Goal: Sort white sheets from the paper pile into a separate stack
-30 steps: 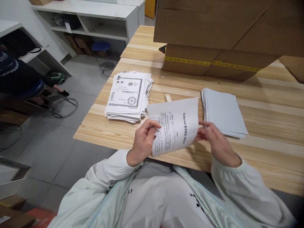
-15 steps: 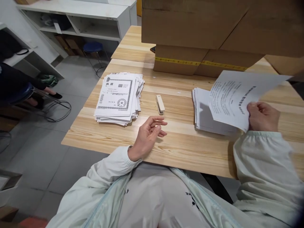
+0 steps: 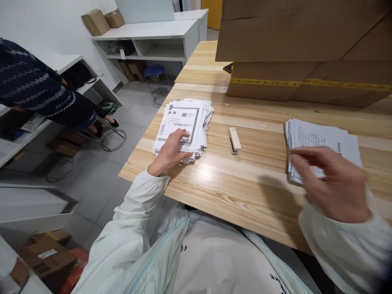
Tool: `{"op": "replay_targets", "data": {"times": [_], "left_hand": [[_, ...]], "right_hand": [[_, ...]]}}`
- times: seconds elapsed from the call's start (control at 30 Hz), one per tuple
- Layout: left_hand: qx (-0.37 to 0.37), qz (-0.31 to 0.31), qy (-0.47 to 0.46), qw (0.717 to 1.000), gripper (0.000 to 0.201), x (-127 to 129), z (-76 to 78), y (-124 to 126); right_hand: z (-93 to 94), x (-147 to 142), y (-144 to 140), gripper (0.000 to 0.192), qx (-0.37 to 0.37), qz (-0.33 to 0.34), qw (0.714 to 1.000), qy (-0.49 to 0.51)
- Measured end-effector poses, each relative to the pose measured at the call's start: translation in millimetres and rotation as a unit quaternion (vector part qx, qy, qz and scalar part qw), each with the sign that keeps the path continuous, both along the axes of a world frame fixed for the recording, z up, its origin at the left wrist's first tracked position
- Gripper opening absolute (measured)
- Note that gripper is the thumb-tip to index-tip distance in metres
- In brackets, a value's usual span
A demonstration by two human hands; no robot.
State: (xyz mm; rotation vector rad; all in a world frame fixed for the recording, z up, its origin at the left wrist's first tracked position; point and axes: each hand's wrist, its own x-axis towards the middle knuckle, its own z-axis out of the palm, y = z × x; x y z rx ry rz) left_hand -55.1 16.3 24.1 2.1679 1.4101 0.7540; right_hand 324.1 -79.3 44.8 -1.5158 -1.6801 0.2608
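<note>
Presently the left hand is laid flat, fingers spread, on the certificate stack, left of the stapler on the table; nothing is gripped by it; the right hand is held open and empty over the printed stack, right of the stapler; cardboard boxes are seen beyond it.

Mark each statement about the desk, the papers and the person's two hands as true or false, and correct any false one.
1. The left hand rests on the left paper stack. True.
2. The stapler lies on top of the right paper stack. False: it lies on the bare table between the stacks.
3. The right hand grips the stapler. False: it is open, by the right stack.
4. Cardboard boxes stand behind the papers. True.
</note>
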Motion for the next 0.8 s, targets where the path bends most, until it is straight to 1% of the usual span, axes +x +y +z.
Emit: {"op": "replay_targets", "data": {"times": [0.03,0.07,0.1,0.13,0.17,0.2,0.3,0.4,0.5,0.57,0.67,0.73,0.8], "left_hand": [[-0.001,0.008,0.006,1.0,0.06,-1,-6.1,1],[0.0,0.018,0.007,1.0,0.061,0,-10.9,1],[0.003,0.028,0.006,1.0,0.061,1,-14.2,-1],[0.005,0.036,0.003,0.999,0.062,3,-16.0,-2],[0.006,0.044,-0.002,0.999,0.061,4,-16.5,-3],[0.004,0.05,-0.009,0.999,0.061,5,-16.2,-4],[-0.017,0.05,-0.037,0.998,0.059,2,-13.4,-5],[-0.046,0.048,-0.074,0.995,0.054,-4,-12.5,-3],[-0.059,0.049,-0.132,0.988,0.051,-8,-13.3,-2],[-0.062,0.039,-0.152,0.986,0.048,-10,-13.4,-2],[-0.066,0.03,-0.14,0.987,0.045,-11,-13.1,-2],[-0.066,0.035,-0.135,0.988,0.042,-10,-13.5,-3],[-0.062,0.044,-0.137,0.988,0.035,-8,-15.0,-3]], "right_hand": [[3.9,-25,9,0.012,0.026,0.058,0.998,-0.015],[6.5,-50,21,0.01,0.031,0.13,0.991,-0.019],[7.0,-72,34,0.012,0.02,0.185,0.982,-0.024],[5.2,-92,49,0.015,0.007,0.226,0.974,-0.028],[1.3,-109,63,0.017,-0.006,0.25,0.968,-0.033],[-4.3,-124,77,0.017,-0.019,0.261,0.964,-0.04],[-23.7,-153,111,0.011,-0.059,0.26,0.963,-0.046],[-37.1,-168,127,0.009,-0.099,0.252,0.962,-0.027],[-42.7,-171,129,0.007,-0.124,0.246,0.961,0.004],[-44.4,-170,128,0.007,-0.14,0.243,0.96,0.027],[-46.4,-169,126,0.006,-0.163,0.236,0.956,0.057],[-47.7,-170,126,0.007,-0.177,0.228,0.954,0.075],[-48.5,-172,126,0.01,-0.187,0.217,0.955,0.082]]}}
